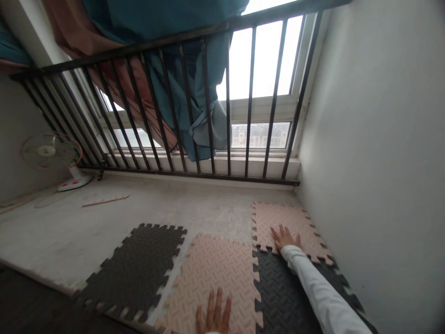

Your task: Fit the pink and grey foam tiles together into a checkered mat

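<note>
My right hand (284, 238) lies flat with fingers spread on the far pink foam mat (278, 218), at its near edge where it joins a black foam mat (278, 287). My left hand (213, 316) rests open, fingers stretched out, on the nearer pink foam mat (215, 273) at the bottom of the view. A second black foam mat (139, 269) lies loose to the left, a little apart from the pink one. All the mats have interlocking toothed edges and sit on a bare concrete floor (104, 227).
A white wall (375, 162) runs along the right, close to the mats. A black barred railing (208, 116) stands before the window, with teal and brown curtains (187, 83) behind it. A small fan (55, 157) and a wooden stick (106, 201) are at the far left.
</note>
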Available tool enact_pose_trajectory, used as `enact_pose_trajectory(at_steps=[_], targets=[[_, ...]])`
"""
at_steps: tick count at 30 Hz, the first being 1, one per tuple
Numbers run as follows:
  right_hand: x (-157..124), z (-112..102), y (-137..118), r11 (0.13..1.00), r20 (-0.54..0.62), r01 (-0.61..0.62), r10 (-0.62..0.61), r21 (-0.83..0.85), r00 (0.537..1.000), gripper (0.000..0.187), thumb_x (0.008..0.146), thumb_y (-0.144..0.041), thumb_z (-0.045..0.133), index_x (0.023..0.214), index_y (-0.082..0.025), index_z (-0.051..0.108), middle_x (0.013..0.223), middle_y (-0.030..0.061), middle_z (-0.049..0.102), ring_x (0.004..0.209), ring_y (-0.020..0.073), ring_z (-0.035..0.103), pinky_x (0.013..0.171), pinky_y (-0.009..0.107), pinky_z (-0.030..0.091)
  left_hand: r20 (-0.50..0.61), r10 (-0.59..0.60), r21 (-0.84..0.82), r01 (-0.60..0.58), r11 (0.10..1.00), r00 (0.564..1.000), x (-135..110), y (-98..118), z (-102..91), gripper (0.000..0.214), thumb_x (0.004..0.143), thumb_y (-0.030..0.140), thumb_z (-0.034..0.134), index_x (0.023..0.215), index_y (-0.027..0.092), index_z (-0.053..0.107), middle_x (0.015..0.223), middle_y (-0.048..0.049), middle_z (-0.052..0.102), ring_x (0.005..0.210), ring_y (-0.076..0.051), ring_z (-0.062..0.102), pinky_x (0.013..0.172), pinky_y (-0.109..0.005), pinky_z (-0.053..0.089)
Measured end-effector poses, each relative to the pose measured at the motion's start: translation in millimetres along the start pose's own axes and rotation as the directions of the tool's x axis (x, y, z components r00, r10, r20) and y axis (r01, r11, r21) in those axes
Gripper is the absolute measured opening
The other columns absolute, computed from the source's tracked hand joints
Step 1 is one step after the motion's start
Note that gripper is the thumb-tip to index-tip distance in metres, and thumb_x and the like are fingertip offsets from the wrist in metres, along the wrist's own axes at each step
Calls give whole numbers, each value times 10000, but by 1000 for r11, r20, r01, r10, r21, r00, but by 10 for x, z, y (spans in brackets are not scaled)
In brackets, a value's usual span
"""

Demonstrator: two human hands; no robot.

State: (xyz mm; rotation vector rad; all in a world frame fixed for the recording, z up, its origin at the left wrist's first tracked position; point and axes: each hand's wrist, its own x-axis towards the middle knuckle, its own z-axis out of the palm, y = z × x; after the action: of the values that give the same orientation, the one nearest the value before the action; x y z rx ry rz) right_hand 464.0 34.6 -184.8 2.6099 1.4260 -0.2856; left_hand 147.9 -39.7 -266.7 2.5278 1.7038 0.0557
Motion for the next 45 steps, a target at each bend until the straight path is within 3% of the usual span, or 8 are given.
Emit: enact_pose_trajectory(at_steps=[4, 7, 20, 26, 31, 34, 37, 45], targets=[[-253, 288, -282, 934, -151, -325, 346, 145, 926, 603, 763, -575, 209, 1313, -353, 99, 1415, 116, 83, 1254, 372, 46, 836, 703, -25, 75, -1, -6, 2, 1000, 997, -10, 2, -150, 583, 660, 440, 468, 1216, 376, 303, 1349, -1, 276, 1247, -281, 209, 951, -612, 56], [-341, 410, -356, 921, -167, -372, 387, 112, 907, 614, 739, -641, 170, 1295, -381, 168, 1400, 130, 142, 1248, 376, 71, 855, 658, -110, 132, -18, -1, 18, 1000, 991, -22, 24, -275, 613, 644, 408, 468, 1224, 382, 271, 1364, 11, 235, 1263, -263, 163, 960, -598, 35], [-291, 231, -231, 966, 11, -244, 244, 89, 970, 610, 752, -623, 113, 1307, -370, 110, 1425, 73, 57, 1267, 335, 36, 900, 640, -38, 194, -9, 25, 4, 1000, 981, -27, 46, -389, 613, 663, 376, 426, 1245, 370, 233, 1383, 17, 187, 1273, -267, 120, 958, -606, 54], [-484, 291, -441, 979, -28, 195, -194, 61, 981, 639, 802, -496, 120, 1329, -136, 161, 1411, 67, 121, 1286, 182, 71, 1031, 419, 46, 163, 15, 16, -18, 1000, 987, -20, 18, -324, 599, 673, 382, 439, 1239, 374, 242, 1375, 7, 219, 1265, -278, 154, 947, -612, 88], [-473, 211, -407, 970, 35, 229, -233, 81, 972, 635, 789, -532, 181, 1313, -178, 232, 1397, 64, 195, 1273, 198, 146, 1025, 403, 101, 161, -6, 32, 1, 999, 987, -33, 45, -379, 577, 685, 382, 426, 1235, 379, 254, 1378, 14, 219, 1270, -262, 138, 956, -595, 88], [-447, 189, -89, 997, -35, -27, 29, 71, 999, 656, 795, -543, 150, 1327, -161, 182, 1395, 133, 174, 1265, 257, 159, 1006, 449, 109, 150, -8, 49, 1, 999, 989, -40, 54, -391, 558, 688, 373, 420, 1228, 372, 278, 1371, 11, 234, 1265, -253, 162, 955, -585, 99], [-466, 253, 263, 934, -139, -356, 356, 30, 924, 737, 766, -606, 151, 1328, -129, 173, 1367, 214, 198, 1253, 318, 159, 992, 500, 24, 138, 3, 48, -10, 999, 990, -37, 43, -379, 545, 693, 418, 409, 1223, 376, 288, 1368, 15, 242, 1266, -248, 163, 956, -583, 94], [-402, 255, 552, 940, -56, -341, 340, -16, 939, 805, 732, -632, 209, 1299, -62, 247, 1350, 198, 254, 1260, 292, 153, 1018, 432, 36, 147, 18, 22, -22, 1000, 989, -36, 32, -335, 575, 683, 403, 419, 1237, 363, 271, 1375, 5, 218, 1267, -272, 146, 953, -603, 77]])
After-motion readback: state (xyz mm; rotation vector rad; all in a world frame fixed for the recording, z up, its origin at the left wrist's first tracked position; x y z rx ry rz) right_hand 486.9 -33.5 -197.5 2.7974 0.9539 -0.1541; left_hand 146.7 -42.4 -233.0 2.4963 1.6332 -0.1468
